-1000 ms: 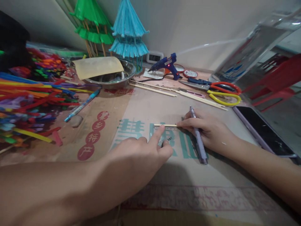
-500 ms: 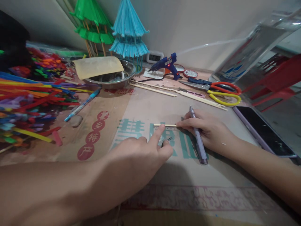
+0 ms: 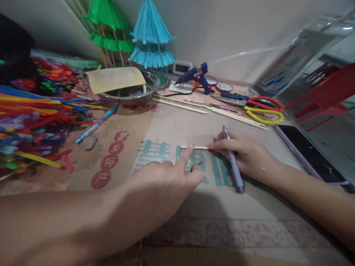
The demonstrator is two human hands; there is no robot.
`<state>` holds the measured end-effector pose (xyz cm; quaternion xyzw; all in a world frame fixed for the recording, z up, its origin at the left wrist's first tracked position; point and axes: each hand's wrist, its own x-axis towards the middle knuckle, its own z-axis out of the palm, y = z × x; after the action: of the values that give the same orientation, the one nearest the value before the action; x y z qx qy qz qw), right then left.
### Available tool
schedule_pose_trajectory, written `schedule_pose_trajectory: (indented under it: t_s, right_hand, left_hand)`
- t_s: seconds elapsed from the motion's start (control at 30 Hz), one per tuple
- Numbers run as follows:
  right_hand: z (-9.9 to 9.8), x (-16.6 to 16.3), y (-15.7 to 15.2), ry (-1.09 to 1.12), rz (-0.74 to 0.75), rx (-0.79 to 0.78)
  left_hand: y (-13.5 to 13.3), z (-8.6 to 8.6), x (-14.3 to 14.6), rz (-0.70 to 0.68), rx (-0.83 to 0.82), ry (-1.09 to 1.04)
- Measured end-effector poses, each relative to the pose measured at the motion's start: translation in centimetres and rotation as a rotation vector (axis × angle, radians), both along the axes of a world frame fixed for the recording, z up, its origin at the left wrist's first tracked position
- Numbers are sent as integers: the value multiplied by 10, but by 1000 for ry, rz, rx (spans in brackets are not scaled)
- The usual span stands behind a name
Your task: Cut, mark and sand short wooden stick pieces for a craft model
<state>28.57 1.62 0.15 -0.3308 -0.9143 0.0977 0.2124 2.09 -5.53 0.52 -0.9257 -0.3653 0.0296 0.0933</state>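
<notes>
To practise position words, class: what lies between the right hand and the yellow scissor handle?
Pale thin sticks lie there, between the right hand and the yellow scissor handle, as the head view shows.

Purple-edged phone (image 3: 310, 153) at right, red chair (image 3: 331, 92) beyond, white clock (image 3: 182, 68) by the wall (image 3: 222, 29).

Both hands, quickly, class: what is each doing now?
Left hand: index finger on the thin stick.
Right hand: holding the pen, fingertips at the stick's end.

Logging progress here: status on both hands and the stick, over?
Left hand: index fingertip on thin stick. Right hand: holding pen, fingertips at stick's right end. Stick lies along ruler. Loose sticks beyond, apart from it.
</notes>
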Motion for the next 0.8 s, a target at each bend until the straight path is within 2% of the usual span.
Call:
schedule_pose_trajectory:
  t_s: [0.23, 0.63, 0.8]
  right_hand:
    - [0, -1, 0, 3, 0, -2]
    - [-2, 0, 0, 32, 18, 10]
    - [-4, 0, 0, 33, 10, 0]
  left_hand:
    - [0, 8, 1, -8, -35, 21]
    - [1, 1, 1, -32, 48, -12]
    - [2, 1, 0, -21, 6, -14]
